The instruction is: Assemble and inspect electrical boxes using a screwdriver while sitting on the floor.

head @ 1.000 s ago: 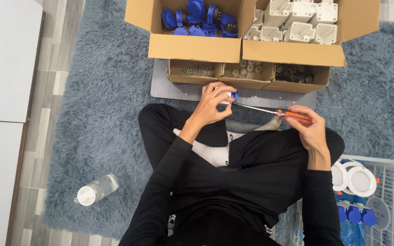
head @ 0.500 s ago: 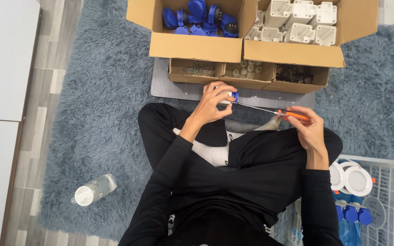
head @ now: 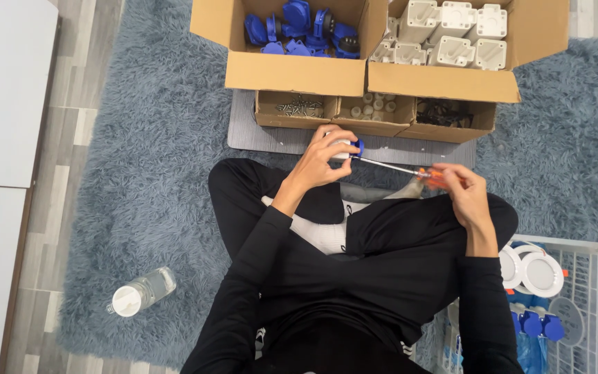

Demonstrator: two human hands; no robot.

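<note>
My screwdriver (head: pixel 410 170) has an orange handle and a shiny silver shaft. The small part (head: pixel 349 147) I hold is blue and white. My clothes are black and my sock (head: pixel 320 235) is white. The rug (head: pixel 153 173) is fluffy grey-blue. The boxes (head: pixel 292 69) are brown, one full of blue parts (head: pixel 299 28), one of white parts (head: pixel 451 34).

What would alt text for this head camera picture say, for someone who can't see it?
Seen from above, a person sits cross-legged on a blue shaggy rug, left hand holding a small white-and-blue part, right hand driving an orange-handled screwdriver into it. Cardboard boxes of blue and white parts sit ahead.
</note>
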